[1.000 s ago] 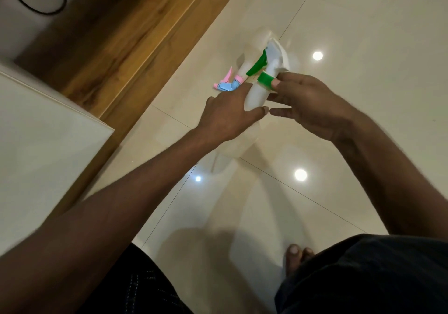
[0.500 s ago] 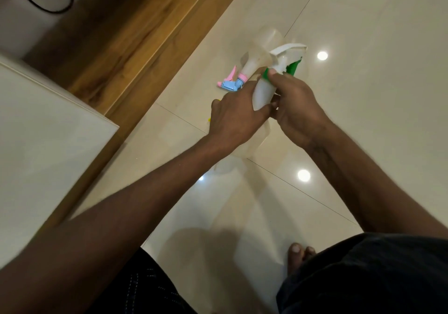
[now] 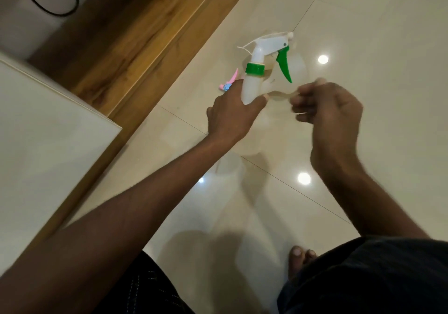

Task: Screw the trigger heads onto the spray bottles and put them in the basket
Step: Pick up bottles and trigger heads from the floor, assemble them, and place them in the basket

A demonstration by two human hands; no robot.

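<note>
A: Start with the big stuff — glossy cream tiled floor (image 3: 363, 22), and the person standing barefoot on it. No basket that I can see from here.

B: Right. The left hand (image 3: 230, 117) is wrapped around the translucent white plastic spray bottle (image 3: 252, 88), holding it upright above the tiles.

A: And the white trigger head with the green lever and green collar (image 3: 266, 54)?

B: Sitting on the bottle's neck now. Half a second ago the right hand (image 3: 327, 110) was on that collar, twisting; it has come away, loosely curled, gripping nothing.

A: So it's screwed on, I'd guess. Basket next.

B: Likely. A small pink and blue trigger head (image 3: 229, 83) lies on the floor behind, waiting.
</note>
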